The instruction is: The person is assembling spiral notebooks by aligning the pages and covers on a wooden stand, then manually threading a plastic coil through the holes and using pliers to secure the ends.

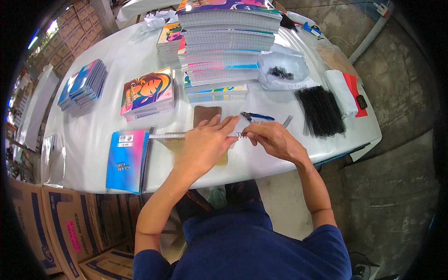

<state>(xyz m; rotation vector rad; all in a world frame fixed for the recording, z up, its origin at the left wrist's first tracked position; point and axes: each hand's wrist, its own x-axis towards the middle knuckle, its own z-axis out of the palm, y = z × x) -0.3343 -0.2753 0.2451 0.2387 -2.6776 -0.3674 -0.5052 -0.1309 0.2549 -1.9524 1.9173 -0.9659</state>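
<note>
My left hand (205,142) is closed over a thin notebook (169,136), whose white edge shows as a narrow strip left of my fingers. The rest of the notebook is hidden under that hand. At the strip's right end, my right hand (274,141) pinches a dark spiral binding coil (241,135) between thumb and fingers. Below my left hand lies a tan pad (219,157), and just beyond it a brown block (206,113). Cutting pliers (257,116) with dark blue handles lie beyond my right hand. A loose coil (288,121) rests to its right.
Bound blue-pink notebooks (125,158) lie at the left. Behind stand a tall notebook stack (226,46), a shorter stack (147,93) and a blue pile (83,85). To the right are black coils (320,111) and crumpled white wrapping (284,70). Cartons (70,228) stand below left.
</note>
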